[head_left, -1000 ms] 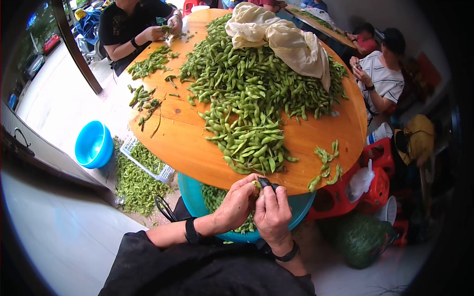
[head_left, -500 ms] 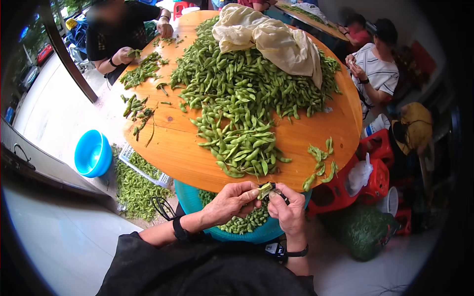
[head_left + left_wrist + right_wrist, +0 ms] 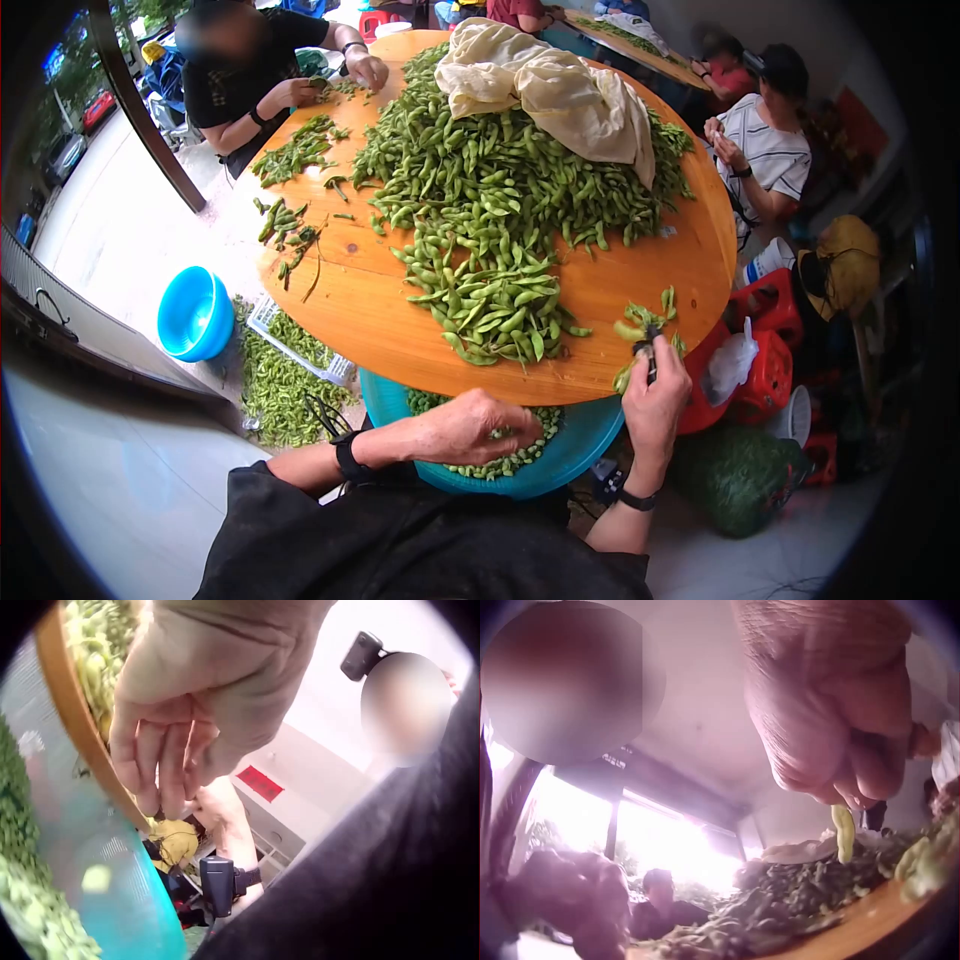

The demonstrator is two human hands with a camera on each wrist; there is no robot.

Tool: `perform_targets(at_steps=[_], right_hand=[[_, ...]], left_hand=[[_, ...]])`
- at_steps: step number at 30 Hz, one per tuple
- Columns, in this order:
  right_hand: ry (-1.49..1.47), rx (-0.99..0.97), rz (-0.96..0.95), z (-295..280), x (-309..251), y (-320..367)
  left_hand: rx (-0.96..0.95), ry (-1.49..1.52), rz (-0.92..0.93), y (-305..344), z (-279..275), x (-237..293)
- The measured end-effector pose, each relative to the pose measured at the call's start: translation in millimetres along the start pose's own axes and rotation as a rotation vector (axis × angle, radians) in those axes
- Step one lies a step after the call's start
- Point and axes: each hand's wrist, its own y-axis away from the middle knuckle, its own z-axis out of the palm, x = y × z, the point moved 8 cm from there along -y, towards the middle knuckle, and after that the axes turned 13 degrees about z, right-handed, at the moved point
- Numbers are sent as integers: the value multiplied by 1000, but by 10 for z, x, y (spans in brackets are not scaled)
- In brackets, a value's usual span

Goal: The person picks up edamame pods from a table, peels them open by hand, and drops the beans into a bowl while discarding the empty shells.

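My left hand (image 3: 470, 428) hangs over the teal basin (image 3: 590, 425) of shelled green beans (image 3: 500, 466), fingers loosely bent. In the left wrist view a pale bean (image 3: 96, 879) shows apart from the fingers, over the basin wall. At the table's near right edge, my right hand (image 3: 655, 395) grips a small dark object (image 3: 651, 368) with a black tip; its kind is unclear. A pale green bean pod (image 3: 844, 834) hangs from the right fingertips in the right wrist view, beside a few loose pods (image 3: 668, 300).
A heap of green soybean pods (image 3: 480, 210) covers the wooden table (image 3: 360, 340), partly under a cream cloth (image 3: 560, 90). Red stools (image 3: 765, 365) stand right, a blue basin (image 3: 194, 312) left. People sit at the far left and right.
My hands were together at a pod over the basin; now they are apart. The right has moved right to the loose pods, the left has dropped lower over the basin.
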Motion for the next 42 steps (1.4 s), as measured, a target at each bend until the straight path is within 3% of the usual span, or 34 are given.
perform_targets(at_steps=[1, 3, 5, 9, 13, 16, 17, 19, 21, 25, 32, 34, 37, 42], right_hand=[[133, 104, -3, -6, 91, -52], [58, 44, 24, -32, 147, -55], [3, -30, 36, 9, 89, 11], [-100, -107, 4, 188, 36, 139], [-274, -226, 68, 244, 9, 229], [-533, -473, 329, 476, 87, 360], [-665, -560, 437, 589, 106, 427], [-841, -639, 478, 711, 16, 455], [-1098, -750, 632, 829, -56, 499], [-1238, -816, 682, 873, -170, 497], [-1078, -792, 558, 780, -269, 505], [-996, -744, 434, 753, -314, 478], [-946, -756, 416, 737, -364, 491], [-925, -757, 419, 748, -394, 520]], left_hand=[[49, -205, 98, -60, -115, 102], [105, -655, 99, -195, -324, 158], [31, -912, 222, -340, -363, 81], [-46, -1021, 267, -519, -321, -40], [91, -933, 263, -555, -460, 50], [391, -285, -38, -453, -731, -36], [389, -287, -39, -415, -734, -47], [490, 511, -193, -276, -595, -323], [472, 461, -223, -197, -527, -352], [533, 514, -178, -123, -392, -328], [539, 447, -196, -72, -384, -310], [535, 486, -239, -46, -379, -353], [523, 516, -351, 31, -324, -408], [622, 480, -326, 77, -317, -333]])
